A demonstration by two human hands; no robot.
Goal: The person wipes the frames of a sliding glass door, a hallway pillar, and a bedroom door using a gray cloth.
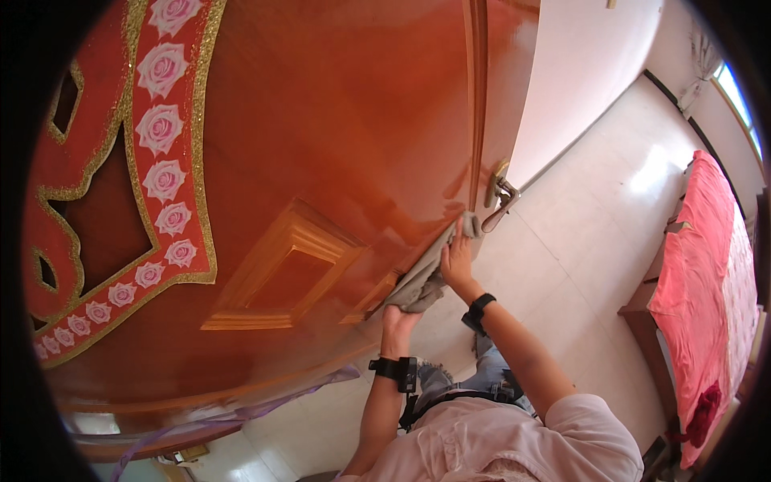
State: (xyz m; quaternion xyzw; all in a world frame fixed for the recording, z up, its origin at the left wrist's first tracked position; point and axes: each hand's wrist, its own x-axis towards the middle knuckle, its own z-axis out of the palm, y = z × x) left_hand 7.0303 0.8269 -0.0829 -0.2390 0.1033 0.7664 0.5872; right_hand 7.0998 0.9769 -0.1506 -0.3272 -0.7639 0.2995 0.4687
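Observation:
A grey-green cloth [422, 277] lies bunched against the face of a glossy reddish-brown wooden door [345, 128]. My right hand [458, 261] presses on the cloth's upper part, its fingers pointing up along it near the door's edge. At the lower end, my left hand [397, 328] grips the cloth, its fingertips mostly hidden by the fabric. Just above my right hand is the metal door handle [504, 201], apart from it. A raised panel moulding [285, 273] sits on the door left of the cloth.
A large red paper decoration with pink roses and a gold border [165, 181] covers the door's left side. Pale floor tiles [562, 265] stretch to the right, toward a bed with a pink cover [699, 281]. A purple ribbon [265, 404] hangs at the lower left.

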